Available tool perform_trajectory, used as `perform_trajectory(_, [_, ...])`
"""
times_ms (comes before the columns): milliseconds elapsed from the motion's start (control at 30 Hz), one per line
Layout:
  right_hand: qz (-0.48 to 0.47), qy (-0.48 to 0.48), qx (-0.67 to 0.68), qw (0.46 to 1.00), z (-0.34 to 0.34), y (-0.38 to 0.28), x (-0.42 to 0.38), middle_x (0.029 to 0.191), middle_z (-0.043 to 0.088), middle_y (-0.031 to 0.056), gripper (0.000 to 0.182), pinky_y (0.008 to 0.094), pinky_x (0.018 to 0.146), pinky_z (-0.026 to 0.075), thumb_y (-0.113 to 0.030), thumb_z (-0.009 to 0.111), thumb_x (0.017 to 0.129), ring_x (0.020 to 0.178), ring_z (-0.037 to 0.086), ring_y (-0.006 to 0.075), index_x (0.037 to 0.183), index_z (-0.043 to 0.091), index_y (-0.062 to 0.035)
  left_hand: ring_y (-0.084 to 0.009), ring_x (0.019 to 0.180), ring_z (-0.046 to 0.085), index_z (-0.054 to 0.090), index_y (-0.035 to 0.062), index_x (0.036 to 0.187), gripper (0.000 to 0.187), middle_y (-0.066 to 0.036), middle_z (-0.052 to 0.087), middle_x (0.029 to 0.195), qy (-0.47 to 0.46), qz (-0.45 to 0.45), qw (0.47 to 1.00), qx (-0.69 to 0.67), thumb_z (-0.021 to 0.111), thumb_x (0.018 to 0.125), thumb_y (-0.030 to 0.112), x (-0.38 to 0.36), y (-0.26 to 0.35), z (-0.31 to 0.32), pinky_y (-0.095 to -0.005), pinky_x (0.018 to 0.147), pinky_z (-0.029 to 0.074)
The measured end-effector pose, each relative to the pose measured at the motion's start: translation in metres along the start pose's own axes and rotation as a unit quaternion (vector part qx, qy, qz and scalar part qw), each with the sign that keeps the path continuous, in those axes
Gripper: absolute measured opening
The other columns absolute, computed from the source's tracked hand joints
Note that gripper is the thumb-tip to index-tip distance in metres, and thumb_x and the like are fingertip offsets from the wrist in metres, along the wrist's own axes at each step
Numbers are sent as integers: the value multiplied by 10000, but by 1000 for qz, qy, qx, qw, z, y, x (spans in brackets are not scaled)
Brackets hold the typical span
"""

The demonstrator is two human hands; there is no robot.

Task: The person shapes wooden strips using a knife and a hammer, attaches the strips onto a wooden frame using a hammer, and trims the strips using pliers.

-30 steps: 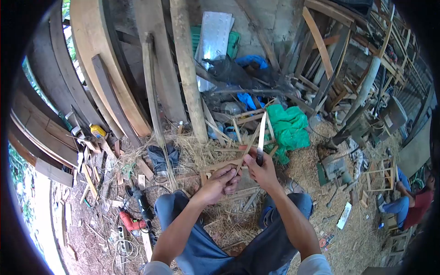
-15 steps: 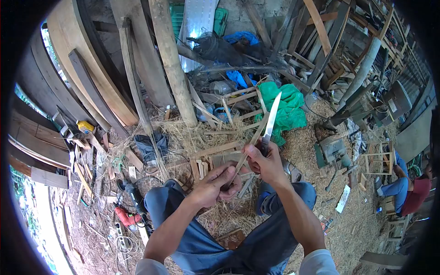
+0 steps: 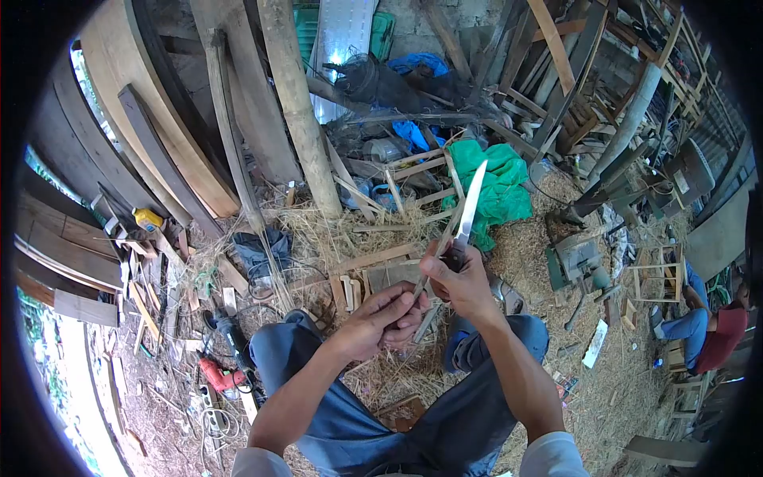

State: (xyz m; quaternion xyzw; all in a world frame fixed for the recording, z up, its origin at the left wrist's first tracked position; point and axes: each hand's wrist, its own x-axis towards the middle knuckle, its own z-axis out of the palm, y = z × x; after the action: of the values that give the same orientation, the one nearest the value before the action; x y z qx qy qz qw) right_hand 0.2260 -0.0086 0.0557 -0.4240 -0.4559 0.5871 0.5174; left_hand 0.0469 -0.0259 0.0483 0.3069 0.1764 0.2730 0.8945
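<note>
Both hands are held close together, raised in front of the knees. By the right hand (image 3: 464, 285), a knife (image 3: 474, 197) is gripped, its dark handle wrapped by curled fingers and its bare blade pointed up and away from the hand. By the left hand (image 3: 380, 319), just beside the right and slightly nearer the body, a thin wooden strip (image 3: 452, 227) is pinched between thumb and curled fingers. The strip is slanted from the left hand past the right thumb, and its far end is seen just left of the blade. Whether the strip is touched by the blade cannot be told.

Beyond the right hand, a crumpled green sheet (image 3: 502, 195) is seen behind the blade. To the right of that hand, a metal machine (image 3: 579, 262) is set on the shavings-covered ground, and farther right a small wooden frame (image 3: 660, 280) is placed near a seated person in a red top (image 3: 722, 340). To the left of the left hand, 2 power tools are seen on the ground: a red drill (image 3: 220, 375) and a dark green tool (image 3: 232, 337). Farther left, a yellow bottle (image 3: 147, 220) is seen near leaning planks (image 3: 151, 111).
</note>
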Motion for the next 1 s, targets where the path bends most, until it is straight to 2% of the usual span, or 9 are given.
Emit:
perform_trajectory(133, [31,9,0,999,-3,-4,2,595,454,-57,239,207,455,303,-271,613,880,515,396,28,834,556,-44,-50,487,295,468,37,1067,311,17,367,678,43,-1,999,1,454,950,324,0,4,1,-197,451,242])
perform_trajectory(233, [-81,37,-120,989,-5,-9,7,673,513,-19,232,222,569,380,-220,517,933,626,458,52,886,572,0,-46,493,296,470,33,1101,326,23,367,679,60,2,998,0,457,949,321,-2,9,-1,-191,450,239])
perform_trajectory(267, [-83,36,-120,989,-7,-8,7,673,513,-19,232,222,569,380,-220,517,933,626,458,52,886,572,0,-45,497,300,469,34,1117,329,26,367,680,64,-1,998,-1,457,948,316,-2,10,-2,-188,450,240])
perform_trajectory(333, [-94,32,-123,987,-10,-5,8,661,523,-1,225,178,401,259,-221,518,927,454,362,12,1005,565,-15,-44,503,304,470,37,1122,333,29,364,679,77,10,997,10,457,948,320,-2,8,-2,-184,451,243])
perform_trajectory(533, [-109,3,-93,990,-3,-8,-1,699,554,12,279,174,402,266,-182,584,889,456,371,10,1099,546,-1,-40,527,303,473,50,1103,287,49,335,671,61,42,997,36,407,972,297,-3,1,-6,-174,449,249])
perform_trajectory(567, [-109,4,-93,990,-3,-9,-1,699,554,12,279,174,402,266,-182,584,889,456,371,10,1099,546,-1,-41,526,297,470,55,1088,275,50,317,659,56,41,997,40,405,973,297,-3,0,-6,-174,450,249])
perform_trajectory(633, [-99,18,-90,991,-2,-11,-3,809,586,-1,255,214,666,425,-142,642,848,726,522,61,1049,583,4,-42,519,287,468,49,1064,278,49,310,658,69,33,996,39,417,968,305,-4,-2,0,-177,440,239])
perform_trajectory(867, [-79,14,-53,995,-3,-11,-6,743,529,-40,190,204,618,392,-145,671,821,684,474,38,931,577,-22,-39,484,223,481,64,947,284,69,258,609,129,24,978,159,407,971,337,-2,-6,3,-200,421,192])
perform_trajectory(1000, [-78,39,-124,988,-6,-6,-4,722,513,-48,206,199,581,353,-175,692,806,656,438,29,900,568,-40,-32,479,253,516,55,925,300,65,310,603,150,45,976,154,422,968,336,0,-14,-5,-192,428,206])
